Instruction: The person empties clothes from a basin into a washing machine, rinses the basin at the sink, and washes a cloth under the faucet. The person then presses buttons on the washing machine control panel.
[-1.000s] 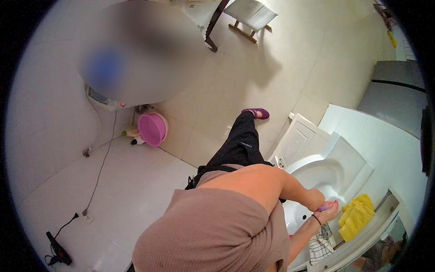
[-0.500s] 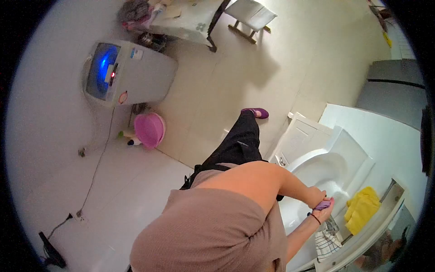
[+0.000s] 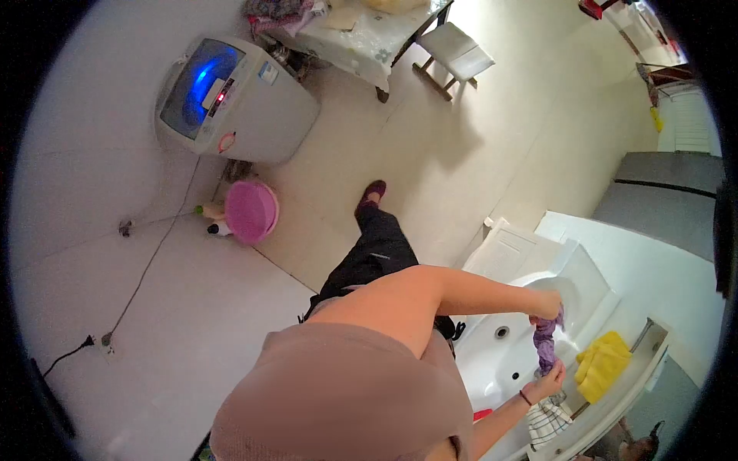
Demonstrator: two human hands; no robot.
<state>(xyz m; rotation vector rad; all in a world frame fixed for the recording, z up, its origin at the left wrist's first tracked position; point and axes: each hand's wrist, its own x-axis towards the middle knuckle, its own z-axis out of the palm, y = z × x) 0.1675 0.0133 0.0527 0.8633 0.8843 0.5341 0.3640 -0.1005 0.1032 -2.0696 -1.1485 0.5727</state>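
A twisted purple cloth [image 3: 545, 344] hangs between my two hands over the white sink [image 3: 477, 361]. My left hand [image 3: 546, 303] is closed round its upper end in the view. Its lower end is pinched in my right hand [image 3: 550, 379], which has a dark band at the wrist. Near my right hand, the metal faucet is mostly hidden beside a striped cloth [image 3: 547, 421]. A folded yellow towel [image 3: 603, 366] hangs on a rail to the right of the purple cloth. Part of a red object [image 3: 482, 415] shows by my right forearm.
A washing machine [image 3: 265, 107] with a blue-lit lid stands at the upper left, with a pink basin [image 3: 251, 212] and bottles below it. A covered table [image 3: 361, 46] and a stool [image 3: 455, 52] stand at the top. A grey cabinet or fridge [image 3: 653, 203] is at the right.
My hands have moved apart, and the purple cloth, bunched between them before, is now stretched out. My foot and the view have shifted, and more of the basin shows.
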